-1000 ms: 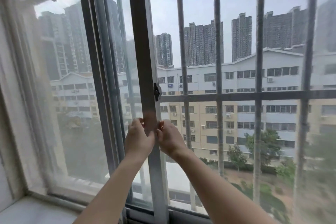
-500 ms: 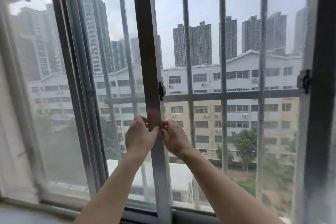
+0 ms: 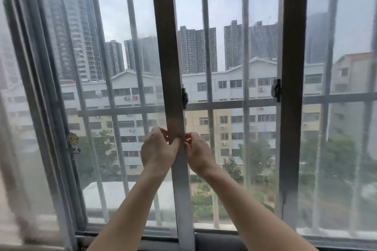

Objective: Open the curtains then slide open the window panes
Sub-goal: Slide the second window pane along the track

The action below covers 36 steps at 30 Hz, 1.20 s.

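Both hands (image 3: 160,149) (image 3: 199,154) on pane stile (image 3: 175,108); security bars (image 3: 210,106) beyond

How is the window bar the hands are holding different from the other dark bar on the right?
Both hands, left hand and right hand, grip the middle frame bar; nobody touches the right frame bar. The middle bar leans in this view; the right one looks upright. Both are dark, each with a small black latch.

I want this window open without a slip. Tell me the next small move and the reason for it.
Probably keep drawing the sash stile leftward. The left hand and right hand pinch it from either side below its latch, and a clear gap already stands between it and the right sash frame. Glass left of the stile suggests there is travel left.
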Each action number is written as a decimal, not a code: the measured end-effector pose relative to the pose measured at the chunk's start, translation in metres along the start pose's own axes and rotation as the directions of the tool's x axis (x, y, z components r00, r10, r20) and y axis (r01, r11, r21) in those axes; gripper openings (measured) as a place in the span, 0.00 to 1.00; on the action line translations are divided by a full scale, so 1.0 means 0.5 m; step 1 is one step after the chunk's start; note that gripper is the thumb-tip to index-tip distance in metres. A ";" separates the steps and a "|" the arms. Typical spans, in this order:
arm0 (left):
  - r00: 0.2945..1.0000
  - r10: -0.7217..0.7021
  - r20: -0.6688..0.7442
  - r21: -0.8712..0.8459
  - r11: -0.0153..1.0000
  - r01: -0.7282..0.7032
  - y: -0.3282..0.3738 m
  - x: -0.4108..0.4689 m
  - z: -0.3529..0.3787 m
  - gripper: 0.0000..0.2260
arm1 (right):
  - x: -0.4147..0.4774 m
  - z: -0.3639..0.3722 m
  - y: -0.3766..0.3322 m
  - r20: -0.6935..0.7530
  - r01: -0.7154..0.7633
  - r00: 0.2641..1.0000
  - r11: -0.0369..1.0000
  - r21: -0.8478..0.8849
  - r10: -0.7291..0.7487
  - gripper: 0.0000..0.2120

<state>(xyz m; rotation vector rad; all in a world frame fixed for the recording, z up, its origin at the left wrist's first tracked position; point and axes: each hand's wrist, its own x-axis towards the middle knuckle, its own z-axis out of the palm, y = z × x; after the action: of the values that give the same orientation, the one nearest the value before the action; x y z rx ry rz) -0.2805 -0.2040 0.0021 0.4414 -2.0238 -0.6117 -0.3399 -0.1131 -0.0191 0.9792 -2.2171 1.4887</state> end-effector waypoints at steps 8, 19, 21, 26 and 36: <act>0.999 0.035 0.020 -0.038 0.999 -0.034 0.083 -0.042 0.044 0.13 | -0.042 -0.096 0.028 -0.175 0.015 0.984 0.990 -0.137 -0.039 0.09; 0.995 0.067 0.071 -0.089 0.994 -0.060 0.164 -0.085 0.093 0.14 | -0.071 -0.201 0.050 -0.411 0.108 0.888 0.963 -0.247 -0.205 0.09; 0.996 0.064 0.068 -0.085 0.995 -0.058 0.173 -0.091 0.100 0.15 | -0.074 -0.217 0.059 -0.443 0.087 0.872 0.955 -0.283 -0.210 0.09; 0.995 0.071 0.065 -0.079 0.995 -0.065 0.195 -0.099 0.119 0.15 | -0.083 -0.256 0.081 -0.539 0.016 0.812 0.932 -0.363 -0.224 0.10; 0.995 0.072 0.068 -0.078 0.995 -0.066 0.216 -0.114 0.139 0.16 | -0.100 -0.297 0.101 -0.644 -0.051 0.738 0.936 -0.349 -0.200 0.16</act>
<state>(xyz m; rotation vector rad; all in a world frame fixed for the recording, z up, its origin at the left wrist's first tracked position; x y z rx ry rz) -0.3197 -0.0694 -0.0041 0.3074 -2.0667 -0.6668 -0.3565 0.0506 -0.0210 0.3187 -1.7686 1.1054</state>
